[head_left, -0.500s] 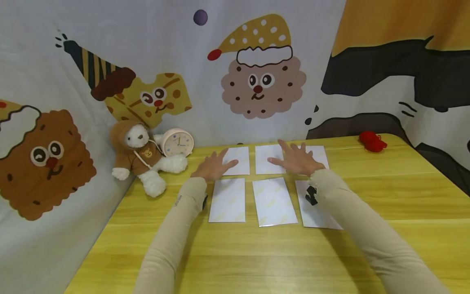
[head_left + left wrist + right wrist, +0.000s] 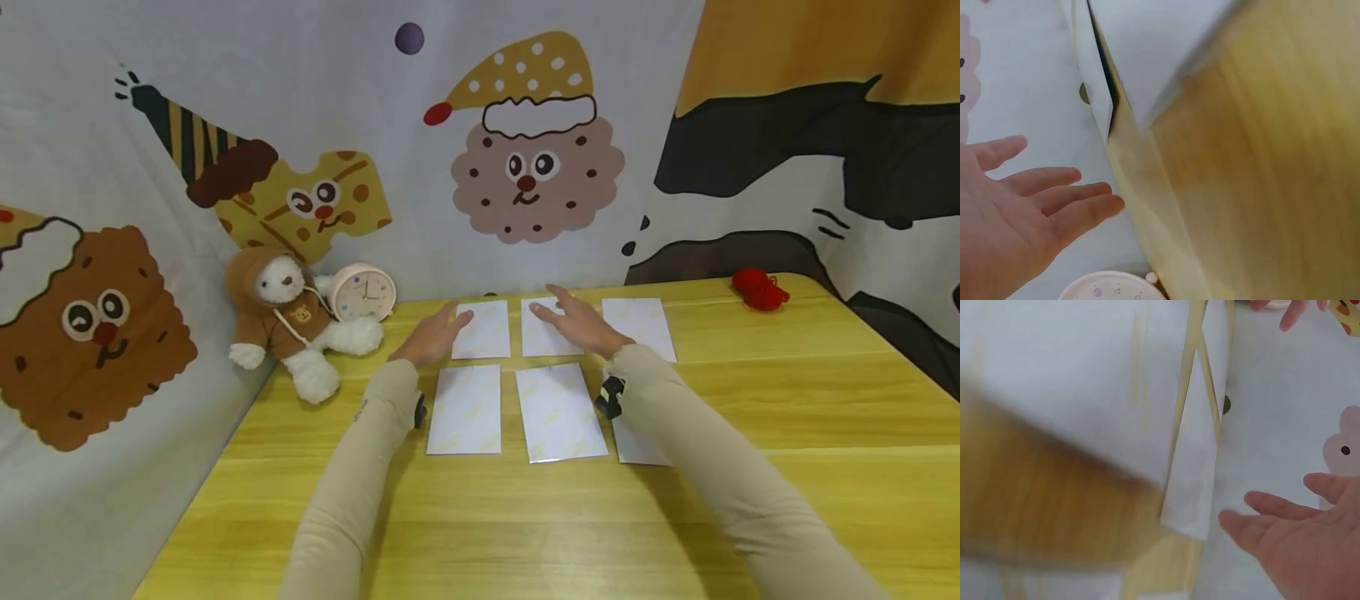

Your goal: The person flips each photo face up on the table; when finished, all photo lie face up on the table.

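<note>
Six white cards [image 2: 464, 410] lie in two rows around the hands, and here's the left hand [image 2: 427, 336], palm turned inward, fingers loosely extended, gripping nothing, by the back-left card's [image 2: 483, 333] left edge. Over the back-middle card [image 2: 542, 342], the right hand [image 2: 592, 329], also relaxed and empty, has swung left, baring the back-right card [image 2: 639, 325] beside it, apparently left as laid.

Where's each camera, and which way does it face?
Head: on the head, facing forward and down at six cards; sleeves, left hand, right hand show.
Left wrist: on that wrist, facing cards and table; left hand shows.
Right wrist: likewise, facing cards; right hand and left fingertips show.
Head and left wrist share the clock.
</note>
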### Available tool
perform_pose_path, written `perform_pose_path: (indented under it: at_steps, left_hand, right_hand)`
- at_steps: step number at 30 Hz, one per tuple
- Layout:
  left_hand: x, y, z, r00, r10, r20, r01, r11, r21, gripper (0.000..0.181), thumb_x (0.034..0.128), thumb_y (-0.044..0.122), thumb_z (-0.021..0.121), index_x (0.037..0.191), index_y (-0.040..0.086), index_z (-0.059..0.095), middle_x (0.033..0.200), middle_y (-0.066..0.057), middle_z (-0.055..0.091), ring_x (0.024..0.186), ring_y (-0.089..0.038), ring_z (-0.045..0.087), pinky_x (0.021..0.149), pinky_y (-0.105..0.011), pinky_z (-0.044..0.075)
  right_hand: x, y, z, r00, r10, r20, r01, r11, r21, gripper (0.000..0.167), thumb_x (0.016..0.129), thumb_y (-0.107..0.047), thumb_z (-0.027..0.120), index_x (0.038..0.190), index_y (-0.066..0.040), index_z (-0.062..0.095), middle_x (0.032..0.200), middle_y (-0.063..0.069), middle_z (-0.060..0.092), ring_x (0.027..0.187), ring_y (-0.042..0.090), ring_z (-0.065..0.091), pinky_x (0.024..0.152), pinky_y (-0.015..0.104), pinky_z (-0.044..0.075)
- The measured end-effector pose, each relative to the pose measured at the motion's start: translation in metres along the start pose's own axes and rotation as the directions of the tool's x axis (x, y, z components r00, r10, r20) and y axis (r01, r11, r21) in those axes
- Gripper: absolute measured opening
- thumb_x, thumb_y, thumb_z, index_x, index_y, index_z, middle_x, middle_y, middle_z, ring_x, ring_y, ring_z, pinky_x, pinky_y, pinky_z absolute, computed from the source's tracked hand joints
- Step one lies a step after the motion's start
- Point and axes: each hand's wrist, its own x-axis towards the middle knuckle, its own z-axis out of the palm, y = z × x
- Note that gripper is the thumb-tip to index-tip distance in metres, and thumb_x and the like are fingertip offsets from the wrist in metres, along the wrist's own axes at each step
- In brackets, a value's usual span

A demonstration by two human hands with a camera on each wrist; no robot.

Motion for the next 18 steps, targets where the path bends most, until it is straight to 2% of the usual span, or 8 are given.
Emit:
perform_pose_path:
  at_steps: [2, 5, 7, 9, 12, 14, 16, 18]
  left_hand:
    - [0.001, 0.000, 0.000, 1.000, -0.008, -0.007, 0.008, 0.999, -0.045, 0.081, 0.0989, 0.072, 0.028, 0.163, 0.024, 0.016, 0.169, -0.007, 0.020, 0.156, -0.034, 0.019, 0.127, -0.055, 0.018]
    - [0.002, 0.000, 0.000, 1.000, -0.015, -0.027, 0.012, 0.992, -0.127, 0.073, 0.1022, 0.063, 0.033, 0.161, 0.021, 0.021, 0.167, -0.009, 0.026, 0.153, -0.034, 0.027, 0.126, -0.054, 0.023]
    - [0.003, 0.001, -0.001, 0.998, -0.034, -0.044, 0.024, 0.979, -0.201, 0.069, 0.1035, 0.056, 0.037, 0.160, 0.019, 0.025, 0.164, -0.012, 0.033, 0.144, -0.035, 0.041, 0.122, -0.052, 0.031]
    - [0.004, 0.001, -0.001, 0.996, -0.060, -0.064, 0.041, 0.963, -0.268, 0.065, 0.1041, 0.050, 0.041, 0.159, 0.016, 0.029, 0.159, -0.014, 0.041, 0.125, -0.037, 0.054, 0.113, -0.050, 0.041]
    - [0.006, 0.001, -0.002, 0.992, -0.106, -0.071, 0.073, 0.927, -0.368, 0.063, 0.1043, 0.043, 0.045, 0.158, 0.013, 0.031, 0.156, -0.016, 0.044, 0.122, -0.036, 0.055, 0.106, -0.048, 0.047]
    - [0.008, 0.000, -0.002, 0.990, -0.124, -0.064, 0.086, 0.905, -0.416, 0.062, 0.1044, 0.041, 0.046, 0.158, 0.012, 0.032, 0.157, -0.016, 0.042, 0.131, -0.035, 0.052, 0.107, -0.048, 0.048]
    - [0.010, 0.000, -0.002, 0.989, -0.140, -0.048, 0.103, 0.886, -0.452, 0.062, 0.1045, 0.039, 0.047, 0.157, 0.012, 0.032, 0.159, -0.015, 0.039, 0.144, -0.034, 0.041, 0.111, -0.050, 0.046]
    - [0.012, -0.001, -0.002, 0.988, -0.151, -0.033, 0.116, 0.869, -0.481, 0.061, 0.1048, 0.038, 0.047, 0.157, 0.011, 0.032, 0.160, -0.016, 0.037, 0.146, -0.035, 0.040, 0.113, -0.051, 0.045]
  right_hand:
    - [0.002, -0.002, 0.004, 1.000, 0.010, -0.002, -0.010, 0.997, 0.070, 0.084, 0.100, -0.067, 0.037, 0.163, -0.018, 0.012, 0.167, 0.018, 0.024, 0.151, 0.038, 0.031, 0.121, 0.061, 0.027]
    - [0.005, -0.006, 0.010, 1.000, 0.015, -0.004, -0.014, 0.987, 0.160, 0.079, 0.102, -0.062, 0.037, 0.162, -0.016, 0.015, 0.167, 0.016, 0.024, 0.150, 0.038, 0.033, 0.121, 0.058, 0.029]
    - [0.008, -0.008, 0.014, 1.000, 0.014, 0.004, -0.014, 0.978, 0.206, 0.077, 0.103, -0.059, 0.037, 0.162, -0.015, 0.016, 0.167, 0.015, 0.024, 0.149, 0.038, 0.036, 0.121, 0.056, 0.031]
    - [0.011, -0.009, 0.019, 1.000, 0.016, 0.013, -0.018, 0.968, 0.249, 0.074, 0.104, -0.056, 0.038, 0.162, -0.015, 0.017, 0.166, 0.015, 0.027, 0.146, 0.039, 0.040, 0.121, 0.055, 0.033]
    - [0.017, -0.010, 0.025, 0.999, 0.022, 0.034, -0.031, 0.952, 0.306, 0.073, 0.104, -0.053, 0.041, 0.162, -0.014, 0.016, 0.162, 0.017, 0.035, 0.141, 0.041, 0.046, 0.120, 0.053, 0.034]
    - [0.021, -0.012, 0.030, 0.999, 0.028, 0.042, -0.041, 0.940, 0.340, 0.073, 0.105, -0.048, 0.045, 0.162, -0.014, 0.016, 0.159, 0.018, 0.040, 0.138, 0.042, 0.049, 0.120, 0.053, 0.036]
    - [0.023, -0.014, 0.035, 0.998, 0.027, 0.050, -0.043, 0.931, 0.363, 0.074, 0.104, -0.044, 0.048, 0.162, -0.012, 0.015, 0.156, 0.020, 0.043, 0.137, 0.041, 0.050, 0.119, 0.052, 0.037]
    - [0.025, -0.016, 0.040, 0.998, 0.031, 0.053, -0.048, 0.931, 0.362, 0.074, 0.103, -0.040, 0.052, 0.162, -0.011, 0.015, 0.154, 0.021, 0.045, 0.136, 0.039, 0.052, 0.117, 0.051, 0.039]
